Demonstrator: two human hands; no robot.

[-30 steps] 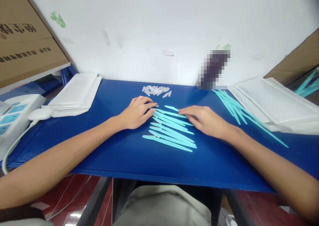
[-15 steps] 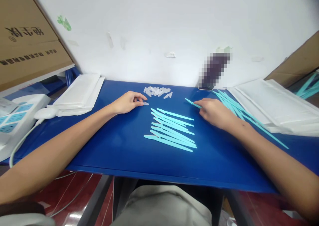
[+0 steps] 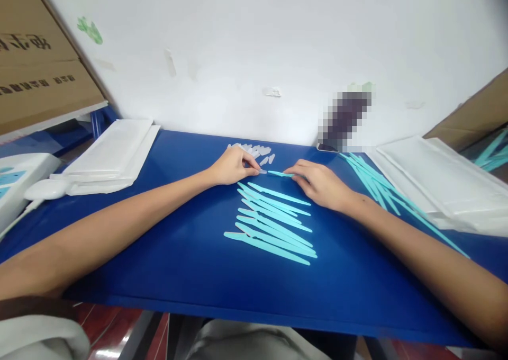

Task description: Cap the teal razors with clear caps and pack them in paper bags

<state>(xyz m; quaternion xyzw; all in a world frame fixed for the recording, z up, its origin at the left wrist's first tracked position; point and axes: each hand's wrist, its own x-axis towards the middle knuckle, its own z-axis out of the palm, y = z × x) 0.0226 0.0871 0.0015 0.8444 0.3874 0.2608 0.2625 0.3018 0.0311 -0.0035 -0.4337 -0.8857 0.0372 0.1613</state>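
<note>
Between the fingertips of my left hand [image 3: 235, 165] is a small translucent blade cover [image 3: 262, 171], its free end pointing right. My right hand [image 3: 320, 182] pinches a turquoise eyebrow razor [image 3: 280, 174], its blade end pointing left at the cover. A narrow gap seems to part the two tips. Just behind my left hand lies a pile of loose translucent covers [image 3: 257, 150], partly hidden by the hand. Nearer me, several turquoise razors [image 3: 273, 241] lie in a rough row, blade ends to the left.
More turquoise razors [image 3: 367, 177] are heaped at the right, beside white plastic packs [image 3: 420, 174]. White packs [image 3: 113, 153] and a power strip [image 3: 24, 172] are at the left. A pixelated dark object [image 3: 344, 119] leans on the wall. Cardboard boxes [image 3: 43, 69] flank the blue table [image 3: 166, 254].
My left hand has moved right with the cover, and my right hand has moved left with the razor. Their tips are now close together. The camera view has shifted slightly.
</note>
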